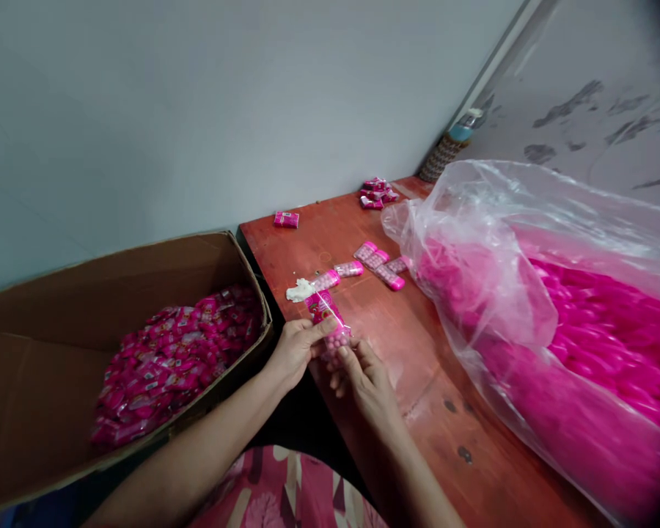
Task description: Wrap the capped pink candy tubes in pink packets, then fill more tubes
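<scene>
Near the table's left edge, both hands hold a pink printed packet (322,306) with a clear part full of small pink balls (338,340) at its lower end. The thumb of my left hand (301,346) presses on the packet from the left. My right hand (364,370) pinches the clear lower end between thumb and fingers. Just beyond lies a white crumpled lump (299,290), next to a clear pack with a pink end (326,280). Several similar packs (375,258) lie farther right on the red table (401,330).
On the left stands an open cardboard box (38,352) with many wrapped pink packets (181,352) in it. A large clear bag (473,271) of pink pieces (610,337) covers the table's right side. Pink packets (375,193) and a bottle (455,143) stand by the wall.
</scene>
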`<state>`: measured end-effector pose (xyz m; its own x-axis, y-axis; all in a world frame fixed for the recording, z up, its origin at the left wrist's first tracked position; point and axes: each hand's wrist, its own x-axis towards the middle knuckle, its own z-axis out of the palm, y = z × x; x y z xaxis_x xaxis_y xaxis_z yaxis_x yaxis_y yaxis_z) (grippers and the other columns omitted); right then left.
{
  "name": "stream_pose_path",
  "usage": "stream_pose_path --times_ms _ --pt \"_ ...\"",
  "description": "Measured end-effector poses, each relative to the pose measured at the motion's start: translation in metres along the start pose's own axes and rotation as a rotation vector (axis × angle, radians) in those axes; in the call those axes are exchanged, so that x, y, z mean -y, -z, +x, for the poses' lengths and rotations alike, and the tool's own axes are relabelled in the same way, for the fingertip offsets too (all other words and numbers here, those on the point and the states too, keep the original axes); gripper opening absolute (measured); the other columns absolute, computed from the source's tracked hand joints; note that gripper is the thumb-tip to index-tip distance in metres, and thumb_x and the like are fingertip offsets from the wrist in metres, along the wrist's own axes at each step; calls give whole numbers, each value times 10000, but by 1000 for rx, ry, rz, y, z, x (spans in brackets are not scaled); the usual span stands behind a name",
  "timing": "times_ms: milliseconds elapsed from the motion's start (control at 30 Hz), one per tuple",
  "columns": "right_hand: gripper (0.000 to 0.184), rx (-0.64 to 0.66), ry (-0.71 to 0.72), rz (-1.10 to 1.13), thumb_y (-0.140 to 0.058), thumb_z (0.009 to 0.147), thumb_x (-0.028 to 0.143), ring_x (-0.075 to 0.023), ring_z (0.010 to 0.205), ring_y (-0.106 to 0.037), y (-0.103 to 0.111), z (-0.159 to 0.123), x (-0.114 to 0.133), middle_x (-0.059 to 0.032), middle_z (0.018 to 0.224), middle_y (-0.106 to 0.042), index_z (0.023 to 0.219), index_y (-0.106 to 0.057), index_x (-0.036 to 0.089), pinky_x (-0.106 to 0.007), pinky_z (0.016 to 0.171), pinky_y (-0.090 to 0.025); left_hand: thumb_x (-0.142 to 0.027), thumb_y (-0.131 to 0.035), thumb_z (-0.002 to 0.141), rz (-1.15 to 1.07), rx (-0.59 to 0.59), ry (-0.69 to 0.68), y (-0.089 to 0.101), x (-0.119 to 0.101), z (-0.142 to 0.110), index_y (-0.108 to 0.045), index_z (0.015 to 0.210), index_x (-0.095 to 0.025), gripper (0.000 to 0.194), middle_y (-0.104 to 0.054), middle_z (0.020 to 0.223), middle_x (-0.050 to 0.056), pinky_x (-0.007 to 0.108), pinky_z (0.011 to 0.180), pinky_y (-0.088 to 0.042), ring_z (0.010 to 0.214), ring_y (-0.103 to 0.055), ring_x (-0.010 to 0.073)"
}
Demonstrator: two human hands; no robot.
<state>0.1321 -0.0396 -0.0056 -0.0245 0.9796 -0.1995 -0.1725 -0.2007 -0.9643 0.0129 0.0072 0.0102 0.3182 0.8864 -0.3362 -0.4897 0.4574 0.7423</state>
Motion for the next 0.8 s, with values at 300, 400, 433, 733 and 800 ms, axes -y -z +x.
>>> stream_pose_path --times_ms 300,400,433,733,800 --pt "212 5 -14 219 -552 809 375 -68 402 -510 -4 4 -2 3 623 -602 781 -505 169 -148 333 -385 -335 -653 685 -29 208 56 -1 8 -7 -556 572 -90 287 -480 467 -13 304 370 -451 357 -498 133" --pt "205 30 -28 271 -580 794 354 -104 506 -583 -7 2 0 -6 680 -626 877 -506 182 -181 414 -456 -323 -659 684 -43 112 35 2 5 -9 -561 603 -84 270 -498 495 -7 253 322 -397 331 -441 91" --pt "219 52 -34 274 -585 792 345 -120 566 -607 -7 1 1 -15 727 -636 922 -504 188 -204 462 -485 -321 -659 686 -49 80 34 3 4 -10 -567 615 -80 268 -516 513 4 238 317 -380 333 -430 80" --pt "220 3 -45 248 -653 736 294 -112 491 -584 -11 6 4 29 597 -620 842 -484 201 -219 487 -483 -266 -695 669 -72 54 28 5 8 -23 -615 618 -65 222 -537 519 8 231 523 -438 480 -511 82" --pt "228 21 -41 235 -654 734 297 -113 500 -591 -11 10 6 19 628 -632 852 -488 196 -218 484 -479 -260 -689 678 -99 -2 -40 10 2 -26 -633 662 -78 191 -617 620 48 255 577 -468 562 -576 118"
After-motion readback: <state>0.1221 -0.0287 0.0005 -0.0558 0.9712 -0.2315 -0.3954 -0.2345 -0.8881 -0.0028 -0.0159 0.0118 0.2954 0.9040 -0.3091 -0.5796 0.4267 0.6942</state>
